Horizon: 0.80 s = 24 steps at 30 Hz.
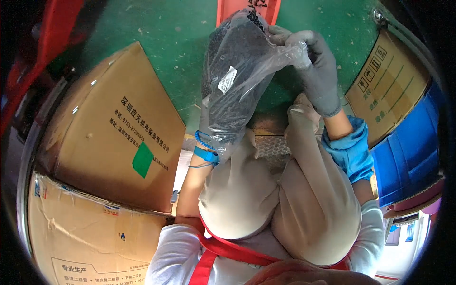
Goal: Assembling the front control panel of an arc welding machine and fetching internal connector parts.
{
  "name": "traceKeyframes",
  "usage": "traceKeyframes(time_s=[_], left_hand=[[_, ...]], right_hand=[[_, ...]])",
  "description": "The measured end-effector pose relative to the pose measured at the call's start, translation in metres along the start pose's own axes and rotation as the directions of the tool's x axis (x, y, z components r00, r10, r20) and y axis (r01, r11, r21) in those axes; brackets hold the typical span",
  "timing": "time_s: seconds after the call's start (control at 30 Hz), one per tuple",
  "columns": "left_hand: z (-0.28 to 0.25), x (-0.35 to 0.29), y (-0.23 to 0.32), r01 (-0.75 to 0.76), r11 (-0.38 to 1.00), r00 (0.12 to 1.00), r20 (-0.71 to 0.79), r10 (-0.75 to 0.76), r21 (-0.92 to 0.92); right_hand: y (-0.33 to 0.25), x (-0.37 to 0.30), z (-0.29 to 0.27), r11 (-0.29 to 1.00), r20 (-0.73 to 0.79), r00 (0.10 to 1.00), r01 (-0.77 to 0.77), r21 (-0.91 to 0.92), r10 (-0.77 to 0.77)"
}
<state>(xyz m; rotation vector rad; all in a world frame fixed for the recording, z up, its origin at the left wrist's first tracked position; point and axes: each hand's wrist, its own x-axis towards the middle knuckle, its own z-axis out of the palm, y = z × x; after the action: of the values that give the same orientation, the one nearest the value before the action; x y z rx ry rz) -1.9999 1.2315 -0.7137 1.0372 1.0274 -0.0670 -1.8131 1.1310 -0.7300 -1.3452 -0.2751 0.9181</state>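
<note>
A clear plastic bag [242,80] full of small black parts, with a white label on its side, is tilted over a red tray [230,6]. Black pieces [255,19] gather at the bag's mouth, and more lie in the tray. My right hand [317,69], in a grey glove, is closed on the loose, gathered plastic at the bag's right side. Along the bag's left side, my left hand [205,113] holds it from behind; most of that gloved hand and its fingers are hidden by the bag. A blue coil and band circle the left wrist.
Large cardboard boxes, one upper [118,114] and one lower [95,228], stand close on my left. Another cardboard box [392,83] and a blue container [411,147] are at the right. Bubble wrap [273,149] lies by my knees on the green floor [166,52].
</note>
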Motion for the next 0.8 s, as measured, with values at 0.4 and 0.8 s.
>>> traceKeyframes(time_s=[0.4, 0.8], left_hand=[[-0.014, -0.029, 0.038, -0.275, 0.738, 0.960, 0.220, 0.174, 0.617], [-0.029, -0.063, 0.042, 0.247, 0.895, 0.969, -0.076, -0.236, 0.371]], right_hand=[[-0.010, 0.008, 0.005, 0.989, -0.112, 0.988, -0.115, -0.092, 0.105], [-0.016, 0.016, -0.008, 0.995, -0.022, 0.995, -0.101, -0.009, 0.101]])
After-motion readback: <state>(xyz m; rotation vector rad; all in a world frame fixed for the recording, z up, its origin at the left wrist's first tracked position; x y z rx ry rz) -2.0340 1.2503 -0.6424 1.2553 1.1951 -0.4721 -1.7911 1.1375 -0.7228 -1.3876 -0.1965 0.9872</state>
